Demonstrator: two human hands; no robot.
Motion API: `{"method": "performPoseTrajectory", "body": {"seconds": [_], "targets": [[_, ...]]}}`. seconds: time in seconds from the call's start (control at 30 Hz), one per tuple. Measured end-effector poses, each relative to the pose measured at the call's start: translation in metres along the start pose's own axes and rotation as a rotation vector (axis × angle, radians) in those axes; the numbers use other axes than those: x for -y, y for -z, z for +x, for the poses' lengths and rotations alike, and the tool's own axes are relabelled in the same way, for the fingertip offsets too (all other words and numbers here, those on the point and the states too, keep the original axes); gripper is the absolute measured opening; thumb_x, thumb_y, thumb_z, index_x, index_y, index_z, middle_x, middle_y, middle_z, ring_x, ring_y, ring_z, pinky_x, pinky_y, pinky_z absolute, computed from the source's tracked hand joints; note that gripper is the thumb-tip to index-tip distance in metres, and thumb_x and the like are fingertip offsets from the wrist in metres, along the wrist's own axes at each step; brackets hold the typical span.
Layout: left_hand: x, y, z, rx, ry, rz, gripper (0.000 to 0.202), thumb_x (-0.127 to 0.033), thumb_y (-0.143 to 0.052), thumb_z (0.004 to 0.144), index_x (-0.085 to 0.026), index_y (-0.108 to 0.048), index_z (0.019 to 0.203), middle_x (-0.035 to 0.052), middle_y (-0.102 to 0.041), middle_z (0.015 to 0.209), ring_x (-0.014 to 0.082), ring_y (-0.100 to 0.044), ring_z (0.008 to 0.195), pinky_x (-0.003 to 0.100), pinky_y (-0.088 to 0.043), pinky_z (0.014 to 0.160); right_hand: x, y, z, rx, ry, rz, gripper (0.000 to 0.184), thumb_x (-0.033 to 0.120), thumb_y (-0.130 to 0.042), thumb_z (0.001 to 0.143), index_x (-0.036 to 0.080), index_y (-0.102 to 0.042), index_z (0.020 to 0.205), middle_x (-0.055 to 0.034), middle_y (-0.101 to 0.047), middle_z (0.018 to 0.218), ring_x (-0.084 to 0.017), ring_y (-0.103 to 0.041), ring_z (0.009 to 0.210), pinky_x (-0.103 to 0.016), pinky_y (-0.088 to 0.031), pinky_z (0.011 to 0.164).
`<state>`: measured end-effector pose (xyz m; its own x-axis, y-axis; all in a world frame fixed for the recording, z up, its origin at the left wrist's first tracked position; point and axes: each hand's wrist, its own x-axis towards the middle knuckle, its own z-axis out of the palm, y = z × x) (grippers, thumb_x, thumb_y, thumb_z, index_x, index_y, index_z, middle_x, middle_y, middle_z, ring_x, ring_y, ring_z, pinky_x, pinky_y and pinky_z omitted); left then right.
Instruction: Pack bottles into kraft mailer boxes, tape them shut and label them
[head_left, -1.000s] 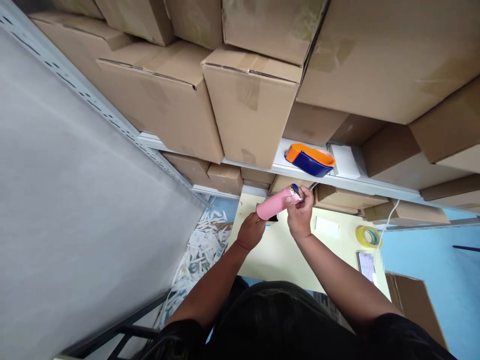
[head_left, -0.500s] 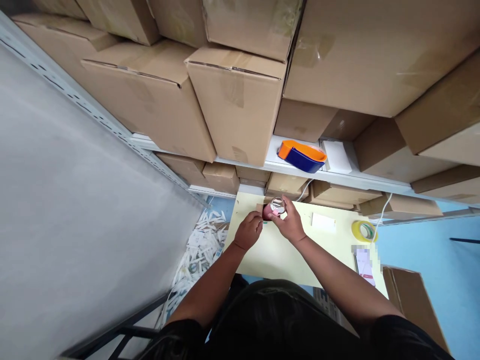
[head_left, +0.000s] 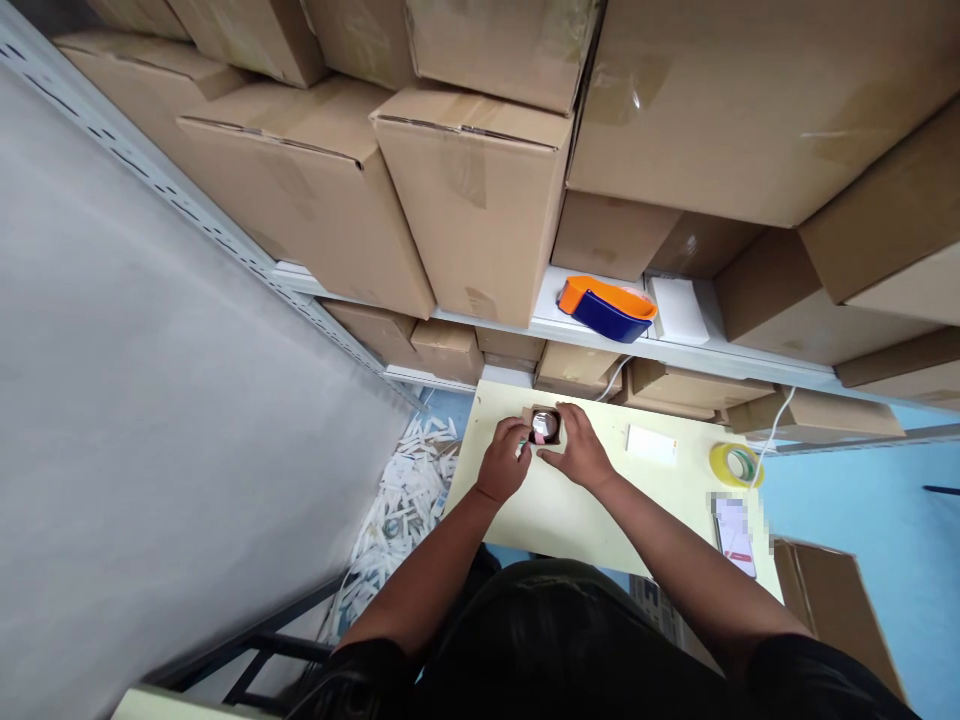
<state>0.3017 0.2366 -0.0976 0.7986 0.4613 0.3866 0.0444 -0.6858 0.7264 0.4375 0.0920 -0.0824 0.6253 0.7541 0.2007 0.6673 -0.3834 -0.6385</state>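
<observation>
Guiding from afar, I hold a small carton steady on the pale table, its open top facing up and a pink item standing inside with a round, mirror-bright end uppermost. The step in hand, I judge, is seating the item in its packaging: the silver end appears to lie at about the level of the rim, though I cannot tell whether it rests on the bottom. My right hand is clamped around the carton's right side, thumb at the near wall and fingers at the far corner. At the opposite wall, the fingers of my left hand are curled beside the opening; I cannot tell whether they pinch a flap or merely lean there. The next move seems to call for a check that nothing stands proud, then folding the flaps over without crushing an edge. Only a sliver of pink shows at the near side of the gleaming disc; dark shadow fills the gap around it. To the right lie a white box, a roll of yellow tape and a phone.
</observation>
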Motion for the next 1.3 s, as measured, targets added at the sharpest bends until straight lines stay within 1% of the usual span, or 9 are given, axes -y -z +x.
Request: {"method": "performPoseTrajectory", "body": {"seconds": [0.13, 0.27, 0.4, 0.47, 0.53, 0.6, 0.73, 0.93, 1.3], "targets": [[-0.004, 0.004, -0.001, 0.132, -0.14, 0.027, 0.042, -0.01, -0.054, 0.091, -0.021, -0.059, 0.132, 0.0124, -0.061, 0.137, 0.0242, -0.061, 0.126, 0.042, -0.055, 0.106, -0.008, -0.007, -0.021, -0.071, -0.063, 0.149, 0.062, 0.036, -0.071, 0.088, 0.025, -0.047, 0.144, -0.0153, -0.051, 0.143, -0.03, -0.058, 0.129, -0.051, -0.056, 0.104], [-0.001, 0.006, 0.013, 0.251, -0.146, -0.02, 0.029, -0.015, -0.054, 0.093, -0.023, -0.067, 0.117, 0.0088, -0.069, 0.123, 0.0253, -0.063, 0.119, 0.047, -0.051, 0.108, -0.015, -0.015, -0.027, 0.018, 0.071, 0.046, 0.04, 0.028, -0.065, 0.092, 0.024, -0.061, 0.132, -0.0152, -0.046, 0.153, -0.031, -0.052, 0.138, -0.052, -0.052, 0.111], [0.01, 0.001, 0.047, 0.251, 0.309, -0.147, 0.044, -0.021, -0.058, 0.089, -0.021, -0.06, 0.132, 0.0114, -0.062, 0.135, 0.0232, -0.066, 0.111, 0.04, -0.054, 0.1, -0.016, -0.021, -0.022, 0.005, 0.117, -0.023, 0.035, 0.028, -0.059, 0.097, 0.023, -0.063, 0.131, -0.0151, -0.05, 0.152, -0.03, -0.053, 0.138, -0.051, -0.053, 0.11], [0.017, -0.003, 0.067, 0.34, 0.604, -0.225, 0.063, -0.022, -0.064, 0.082, -0.019, -0.051, 0.143, 0.0138, -0.059, 0.141, 0.0248, -0.066, 0.112, 0.039, -0.054, 0.098, -0.015, -0.024, -0.019, -0.009, 0.111, -0.04, 0.033, 0.027, -0.056, 0.099, 0.023, -0.064, 0.13, -0.0146, -0.051, 0.15, -0.029, -0.055, 0.136, -0.05, -0.055, 0.108], [0.023, -0.003, 0.084, 0.444, 0.741, -0.32, 0.071, -0.02, -0.066, 0.077, -0.019, -0.049, 0.146, 0.0132, -0.063, 0.139, 0.0262, -0.066, 0.117, 0.038, -0.054, 0.098, -0.014, -0.025, -0.016, -0.021, 0.103, -0.051, 0.031, 0.025, -0.053, 0.099, 0.023, -0.065, 0.128, -0.0145, -0.053, 0.148, -0.029, -0.058, 0.133, -0.048, -0.057, 0.106], [0.026, 0.0, 0.094, 0.456, 0.664, -0.402, 0.073, -0.013, -0.065, 0.073, -0.02, -0.051, 0.144, 0.0112, -0.066, 0.135, 0.0259, -0.064, 0.121, 0.037, -0.053, 0.099, -0.012, -0.026, -0.014, -0.018, 0.101, -0.05, 0.03, 0.023, -0.053, 0.099, 0.022, -0.066, 0.125, -0.0147, -0.054, 0.146, -0.028, -0.06, 0.129, -0.047, -0.058, 0.104], [0.024, 0.011, 0.088, 0.283, 0.379, -0.365, 0.074, -0.006, -0.061, 0.071, -0.023, -0.054, 0.143, 0.0078, -0.07, 0.126, 0.0235, -0.065, 0.116, 0.039, -0.054, 0.1, -0.006, -0.027, -0.01, 0.006, 0.038, -0.022, 0.026, 0.023, -0.055, 0.097, 0.022, -0.065, 0.121, -0.0148, -0.055, 0.144, -0.028, -0.065, 0.12, -0.046, -0.061, 0.095], [0.016, 0.024, 0.051, 0.237, 0.009, -0.174, 0.039, -0.014, -0.075, 0.077, -0.025, -0.073, 0.115, 0.0059, -0.072, 0.123, 0.0262, -0.06, 0.12, 0.047, -0.051, 0.107, 0.002, -0.027, -0.007, -0.015, -0.077, 0.054, 0.04, 0.027, -0.061, 0.091, 0.024, -0.059, 0.13, -0.0126, -0.059, 0.136, -0.029, -0.066, 0.116, -0.046, -0.06, 0.095], [0.028, 0.029, 0.04, 0.173, 0.068, -0.233, 0.024, -0.02, -0.068, 0.09, -0.023, -0.073, 0.113, 0.008, -0.071, 0.125, 0.0233, -0.063, 0.123, 0.045, -0.051, 0.112, 0.011, -0.011, -0.005, -0.049, -0.101, 0.374, 0.026, 0.039, -0.05, 0.101, 0.023, -0.061, 0.118, -0.0076, -0.071, 0.115, -0.023, -0.069, 0.103, -0.04, -0.058, 0.094]]}}
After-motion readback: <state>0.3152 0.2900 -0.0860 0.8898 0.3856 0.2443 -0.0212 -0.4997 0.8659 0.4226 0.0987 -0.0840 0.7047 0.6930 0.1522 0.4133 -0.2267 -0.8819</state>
